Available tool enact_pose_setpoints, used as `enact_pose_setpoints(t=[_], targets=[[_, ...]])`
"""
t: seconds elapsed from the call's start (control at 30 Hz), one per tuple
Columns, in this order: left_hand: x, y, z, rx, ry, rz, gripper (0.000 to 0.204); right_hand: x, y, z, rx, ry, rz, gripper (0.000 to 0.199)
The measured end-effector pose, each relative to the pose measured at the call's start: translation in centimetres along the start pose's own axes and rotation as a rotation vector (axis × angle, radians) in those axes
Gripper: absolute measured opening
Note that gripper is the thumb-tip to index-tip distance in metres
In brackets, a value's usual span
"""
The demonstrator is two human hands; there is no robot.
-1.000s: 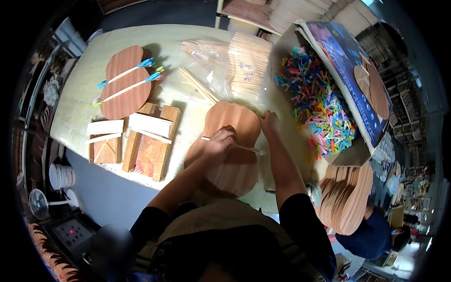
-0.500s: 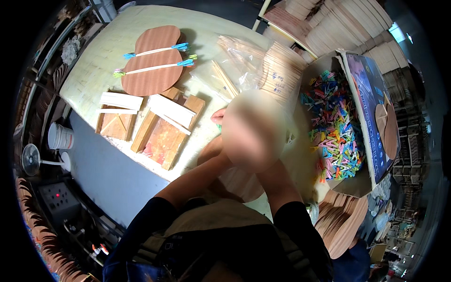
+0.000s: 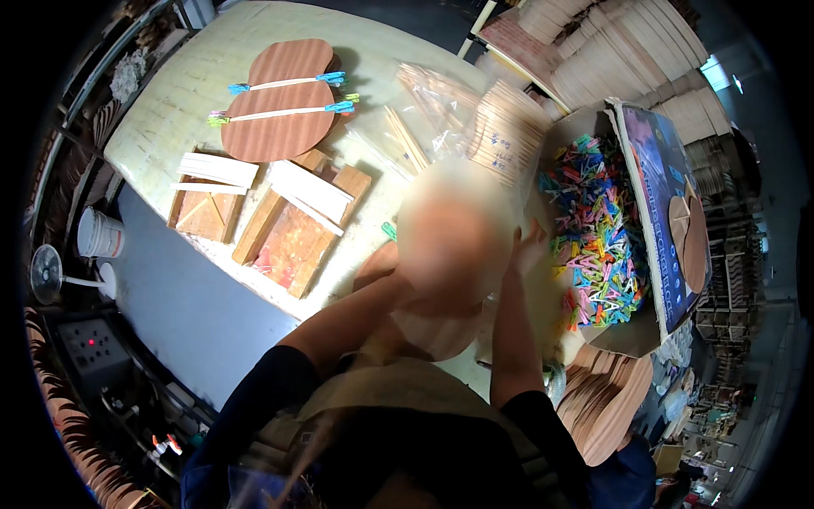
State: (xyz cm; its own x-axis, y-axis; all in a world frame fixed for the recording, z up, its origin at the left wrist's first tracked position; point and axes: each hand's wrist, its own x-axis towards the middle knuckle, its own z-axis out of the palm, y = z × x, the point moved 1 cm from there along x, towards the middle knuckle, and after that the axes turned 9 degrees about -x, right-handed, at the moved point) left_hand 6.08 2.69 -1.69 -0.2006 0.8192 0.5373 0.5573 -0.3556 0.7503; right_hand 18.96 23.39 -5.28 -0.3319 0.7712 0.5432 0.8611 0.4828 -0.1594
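A round blur covers my left hand and most of what lies beneath it, so its fingers are hidden. Under that blur, a brown guitar-shaped wooden board shows at its lower and left edges. A green clothespin pokes out on the blur's left side. My right hand is beside the blur, just left of a box of coloured clothespins. Its visible fingers are bent but apart, and I see nothing in them. At the far left lies another guitar-shaped board, with two pale strips clipped across it by clothespins.
Two wooden trays holding white strips stand at the table's left edge. Bundled thin sticks and a clear plastic bag lie at the back. Stacked brown boards stand at the near right.
My right hand has moved right, out of the blur and toward the clothespin box. My left forearm stays about where it was. The view has shifted slightly.
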Motion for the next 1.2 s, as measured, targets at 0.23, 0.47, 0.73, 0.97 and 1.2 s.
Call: enact_pose_setpoints(t=[0.23, 0.47, 0.73, 0.97, 1.2], targets=[[1.4, 3.2, -2.5, -0.027, -0.102, -0.090, 0.014, -9.8, 6.2, -1.6, 0.104, -0.319, -0.003, 0.034], [-7.3, -4.1, -18.5, -0.089, 0.947, -0.405, 0.009, -14.5, 5.5, -5.6, -0.254, -0.329, -0.283, 0.022], [-19.5, -16.5, -36.3, -0.270, 1.716, -1.078, 0.019, -15.0, 5.1, -6.5, -0.436, -0.386, -0.268, 0.016], [-21.1, -19.8, -36.8, -0.761, 1.794, -0.901, 0.009, -15.4, 8.5, -4.8, -0.157, -0.442, -0.101, 0.023], [-13.7, -11.1, -32.5, -0.214, 1.391, -0.226, 0.013, -13.7, 5.9, -6.0, -0.228, -0.786, 0.124, 0.026]])
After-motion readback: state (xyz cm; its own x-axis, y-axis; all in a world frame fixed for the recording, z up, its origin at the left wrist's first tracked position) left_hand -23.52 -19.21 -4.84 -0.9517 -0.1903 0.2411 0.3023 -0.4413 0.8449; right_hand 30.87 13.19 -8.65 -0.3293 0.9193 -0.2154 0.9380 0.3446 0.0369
